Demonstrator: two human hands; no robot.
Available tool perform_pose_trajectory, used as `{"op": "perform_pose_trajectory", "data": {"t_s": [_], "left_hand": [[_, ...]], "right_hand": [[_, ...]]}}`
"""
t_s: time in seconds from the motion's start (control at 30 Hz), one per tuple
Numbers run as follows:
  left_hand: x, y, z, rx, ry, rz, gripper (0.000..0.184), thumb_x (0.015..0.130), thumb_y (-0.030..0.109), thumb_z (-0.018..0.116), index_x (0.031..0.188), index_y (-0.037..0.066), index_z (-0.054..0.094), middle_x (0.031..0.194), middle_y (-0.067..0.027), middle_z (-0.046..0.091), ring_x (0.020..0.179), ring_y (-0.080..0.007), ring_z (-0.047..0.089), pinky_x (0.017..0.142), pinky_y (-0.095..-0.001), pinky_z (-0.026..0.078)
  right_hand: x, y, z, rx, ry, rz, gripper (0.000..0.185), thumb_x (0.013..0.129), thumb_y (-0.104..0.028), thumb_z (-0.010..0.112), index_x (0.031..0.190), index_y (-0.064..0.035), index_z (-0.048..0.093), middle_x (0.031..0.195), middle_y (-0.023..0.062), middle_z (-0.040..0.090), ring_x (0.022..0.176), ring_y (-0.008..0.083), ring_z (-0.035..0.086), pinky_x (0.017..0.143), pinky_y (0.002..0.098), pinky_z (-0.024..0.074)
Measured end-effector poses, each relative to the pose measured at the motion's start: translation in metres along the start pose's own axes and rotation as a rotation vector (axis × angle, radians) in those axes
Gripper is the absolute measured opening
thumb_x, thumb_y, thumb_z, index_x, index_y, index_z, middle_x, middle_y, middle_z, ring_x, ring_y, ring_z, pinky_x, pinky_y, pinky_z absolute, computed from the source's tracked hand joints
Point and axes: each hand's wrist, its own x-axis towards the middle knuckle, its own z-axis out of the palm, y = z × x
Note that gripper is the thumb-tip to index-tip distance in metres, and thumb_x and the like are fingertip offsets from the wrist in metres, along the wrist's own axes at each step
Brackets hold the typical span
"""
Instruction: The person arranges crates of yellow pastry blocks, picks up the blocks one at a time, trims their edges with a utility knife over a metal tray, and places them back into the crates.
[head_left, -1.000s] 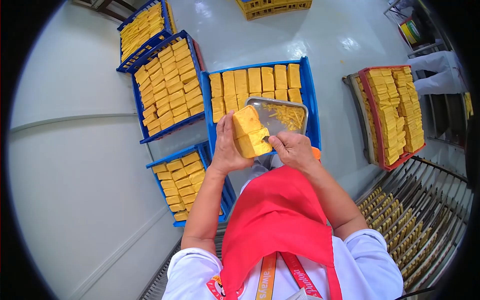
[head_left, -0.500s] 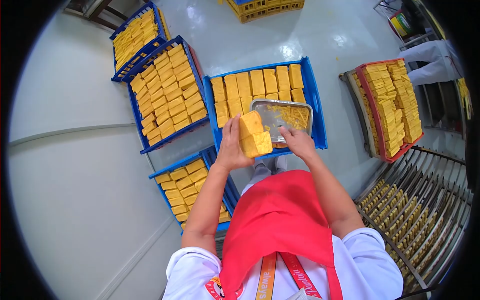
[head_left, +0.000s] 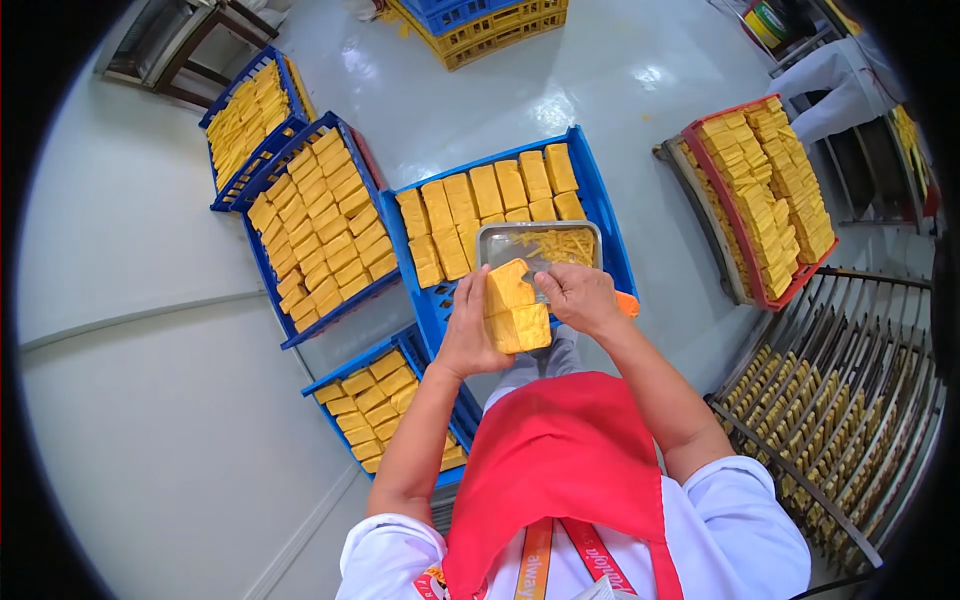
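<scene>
My left hand (head_left: 468,330) holds two yellow blocks (head_left: 511,307) pressed together, its fingers along their left side. My right hand (head_left: 583,298) is closed on an orange-handled knife (head_left: 627,304), close to the upper block's right edge. Most of the blade is hidden or too small to make out. Just beyond my hands, a metal tray (head_left: 497,246) with thin yellow strips (head_left: 560,244) rests on a blue crate (head_left: 603,205) holding rows of yellow blocks (head_left: 486,190).
More blue crates of yellow pieces (head_left: 322,223) stand at the left. A red crate (head_left: 696,165) is at the right, near a person's white-clad legs (head_left: 835,82). Metal racks (head_left: 830,420) stand at the lower right, stacked crates (head_left: 480,25) at the top.
My right hand has returned from over the tray to the upper block's edge. The held blocks are lower in view, and the surroundings have shifted as the head view turned.
</scene>
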Motion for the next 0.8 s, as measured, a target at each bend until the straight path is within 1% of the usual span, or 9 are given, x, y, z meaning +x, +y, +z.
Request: {"op": "perform_pose_trajectory", "data": {"t_s": [0.07, 0.13, 0.23, 0.47, 0.53, 0.63, 0.67, 0.73, 0.8], "left_hand": [[0.003, 0.007, 0.003, 0.010, 0.006, 0.010, 0.125, 0.043, 0.022, 0.082, 0.150, 0.000, 0.023, 0.139, -0.0269, 0.038, 0.132, -0.0454, 0.037, 0.112, -0.0463, 0.035], [0.005, 0.013, 0.008, 0.016, 0.050, 0.010, 0.123, 0.043, 0.021, 0.081, 0.150, -0.001, 0.024, 0.138, -0.0272, 0.038, 0.131, -0.0463, 0.037, 0.111, -0.0466, 0.036], [0.006, 0.017, 0.012, 0.055, 0.065, 0.018, 0.122, 0.042, 0.020, 0.081, 0.149, -0.001, 0.024, 0.136, -0.0263, 0.038, 0.128, -0.0466, 0.038, 0.111, -0.0473, 0.035], [0.010, 0.028, 0.010, 0.147, 0.120, 0.059, 0.123, 0.039, 0.020, 0.081, 0.147, -0.003, 0.026, 0.132, -0.0248, 0.038, 0.123, -0.0456, 0.040, 0.110, -0.0490, 0.035], [0.008, 0.028, 0.009, 0.114, 0.116, 0.047, 0.123, 0.040, 0.020, 0.082, 0.146, -0.004, 0.026, 0.132, -0.0252, 0.039, 0.124, -0.0452, 0.040, 0.110, -0.0475, 0.036], [0.003, 0.025, 0.010, 0.090, 0.158, 0.022, 0.123, 0.041, 0.019, 0.082, 0.146, -0.005, 0.025, 0.133, -0.0256, 0.040, 0.125, -0.0452, 0.040, 0.110, -0.0456, 0.036], [0.000, 0.025, 0.008, 0.091, 0.165, 0.019, 0.123, 0.041, 0.019, 0.082, 0.146, -0.005, 0.025, 0.133, -0.0256, 0.040, 0.125, -0.0452, 0.040, 0.110, -0.0456, 0.036], [-0.003, 0.029, 0.004, 0.080, 0.121, -0.012, 0.124, 0.042, 0.020, 0.084, 0.148, -0.005, 0.024, 0.136, -0.0257, 0.039, 0.128, -0.0443, 0.040, 0.111, -0.0443, 0.036], [-0.006, 0.032, 0.002, 0.033, 0.098, -0.012, 0.125, 0.043, 0.021, 0.085, 0.149, -0.005, 0.022, 0.137, -0.0253, 0.039, 0.129, -0.0433, 0.039, 0.112, -0.0444, 0.035]], "right_hand": [[-0.001, 0.004, -0.005, 0.043, -0.006, -0.001, 0.041, 0.095, -0.042, 0.053, 0.076, -0.0076, 0.066, 0.075, 0.0158, 0.065, 0.073, 0.0380, 0.064, 0.064, 0.0487, 0.0486], [0.000, 0.009, -0.008, 0.187, -0.092, 0.002, 0.042, 0.095, -0.044, 0.052, 0.079, -0.0080, 0.068, 0.075, 0.0161, 0.066, 0.073, 0.0386, 0.064, 0.064, 0.0485, 0.0480], [0.003, 0.015, -0.009, 0.225, -0.137, -0.005, 0.043, 0.095, -0.045, 0.052, 0.080, -0.0082, 0.069, 0.074, 0.0167, 0.066, 0.073, 0.0388, 0.064, 0.063, 0.0477, 0.0474], [0.014, 0.017, -0.007, 0.148, -0.292, 0.089, 0.051, 0.091, -0.054, 0.057, 0.075, -0.0072, 0.071, 0.072, 0.0154, 0.067, 0.071, 0.0356, 0.066, 0.062, 0.0448, 0.0483], [0.014, 0.026, 0.004, 0.571, -0.366, 0.181, 0.058, 0.089, -0.057, 0.057, 0.076, -0.0028, 0.071, 0.073, 0.0167, 0.069, 0.070, 0.0340, 0.067, 0.063, 0.0437, 0.0491], [0.018, 0.034, 0.000, 0.610, -0.363, 0.271, 0.060, 0.090, -0.057, 0.055, 0.081, 0.0009, 0.072, 0.074, 0.0192, 0.069, 0.071, 0.0344, 0.067, 0.065, 0.0433, 0.0495], [0.018, 0.033, -0.003, 0.608, -0.368, 0.266, 0.060, 0.090, -0.057, 0.055, 0.081, 0.0009, 0.072, 0.074, 0.0192, 0.069, 0.071, 0.0344, 0.067, 0.065, 0.0433, 0.0495], [0.018, 0.024, -0.016, 0.321, -0.141, 0.109, 0.061, 0.088, -0.059, 0.057, 0.082, 0.0002, 0.070, 0.074, 0.0191, 0.068, 0.073, 0.0355, 0.065, 0.067, 0.0440, 0.0493], [0.020, 0.013, -0.033, 0.229, -0.222, 0.086, 0.061, 0.085, -0.061, 0.058, 0.083, -0.0011, 0.069, 0.074, 0.0183, 0.067, 0.073, 0.0360, 0.065, 0.068, 0.0445, 0.0490]]}}
